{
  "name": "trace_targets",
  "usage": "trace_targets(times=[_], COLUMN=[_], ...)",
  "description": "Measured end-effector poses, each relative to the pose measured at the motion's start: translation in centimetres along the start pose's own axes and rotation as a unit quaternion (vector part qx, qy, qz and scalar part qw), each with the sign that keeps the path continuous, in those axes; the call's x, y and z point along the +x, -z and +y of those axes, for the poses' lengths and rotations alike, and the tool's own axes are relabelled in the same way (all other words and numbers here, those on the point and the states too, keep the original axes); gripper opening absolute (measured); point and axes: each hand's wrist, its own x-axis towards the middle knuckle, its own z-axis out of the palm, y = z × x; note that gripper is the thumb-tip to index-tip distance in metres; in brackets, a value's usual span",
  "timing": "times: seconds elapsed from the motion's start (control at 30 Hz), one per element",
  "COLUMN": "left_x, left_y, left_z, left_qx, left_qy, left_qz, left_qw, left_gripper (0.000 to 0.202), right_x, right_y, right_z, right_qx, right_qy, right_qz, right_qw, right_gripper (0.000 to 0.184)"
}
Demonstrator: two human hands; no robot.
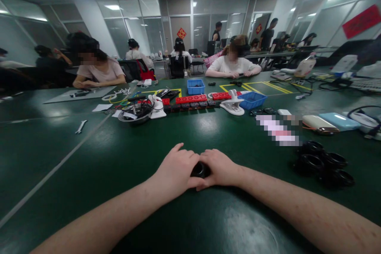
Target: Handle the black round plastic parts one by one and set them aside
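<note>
Between my two hands is a small black round part with a hollow in its middle, just above or on the green table; I cannot tell which. My left hand wraps its left side, one finger pointing out past it. From the other side my right hand closes around it, and the two hands touch. Much of the part is covered by my fingers. To the right of my right hand lies a cluster of several black ring-shaped parts.
A wrench lies at left. Ahead stand red power strips, a white clip stand, a blue bin and a bowl of cables. A light blue case is at right. Two people sit across the table.
</note>
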Motion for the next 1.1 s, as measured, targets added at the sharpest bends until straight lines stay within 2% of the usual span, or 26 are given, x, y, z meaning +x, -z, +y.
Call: trace_targets(times=[0.13, 0.23, 0.3, 0.37, 0.47, 0.57, 0.63, 0.73, 0.83, 0.97, 1.1], left_x=[-0.3, -0.3, -0.2, 0.0, 0.2, 0.3, 0.2, 0.1, 0.0, -0.1, -0.2], left_y=[1.8, 2.5, 2.4, 1.9, 1.5, 1.5, 1.4, 0.9, -0.2, -0.9, -0.6], left_z=[-1.2, -2.1, -2.6, -2.9, -3.0, -2.8, -2.4, -1.1, 0.1, 0.8, 0.4], left_qx=[-0.068, -0.114, -0.135, -0.144, -0.158, -0.161, -0.151, -0.085, -0.028, -0.058, -0.108], left_qy=[-0.032, -0.081, -0.103, -0.111, -0.118, -0.113, -0.097, -0.037, 0.013, -0.001, -0.03], left_qz=[0.007, -0.051, -0.088, -0.105, -0.108, -0.106, -0.101, -0.066, -0.019, -0.02, -0.046], left_qw=[0.997, 0.989, 0.982, 0.978, 0.974, 0.975, 0.979, 0.993, 0.999, 0.998, 0.993], left_gripper=[0.035, 0.033, 0.034, 0.035, 0.035, 0.036, 0.038, 0.032, 0.032, 0.037, 0.039], right_x=[-0.1, -0.1, 0.1, 0.4, 0.6, 0.6, 0.4, 0.2, 0.0, -0.1, -0.3], right_y=[0.9, 1.4, 1.5, 1.7, 1.8, 1.5, 1.1, 0.2, -0.5, -0.1, 0.7], right_z=[1.1, 1.6, 1.6, 1.7, 1.8, 1.7, 1.3, 0.1, -0.7, -0.5, 0.0], right_qx=[0.145, 0.265, 0.288, 0.266, 0.217, 0.204, 0.189, 0.121, 0.05, 0.061, 0.106], right_qy=[-0.019, -0.019, -0.002, 0.022, 0.066, 0.063, 0.031, -0.011, -0.013, 0.042, 0.071], right_qz=[-0.054, -0.077, -0.098, -0.125, -0.145, -0.14, -0.114, -0.036, 0.01, -0.014, -0.06], right_qw=[0.988, 0.961, 0.953, 0.956, 0.963, 0.967, 0.975, 0.992, 0.999, 0.997, 0.99], right_gripper=[0.052, 0.048, 0.052, 0.053, 0.043, 0.039, 0.046, 0.061, 0.067, 0.059, 0.051])
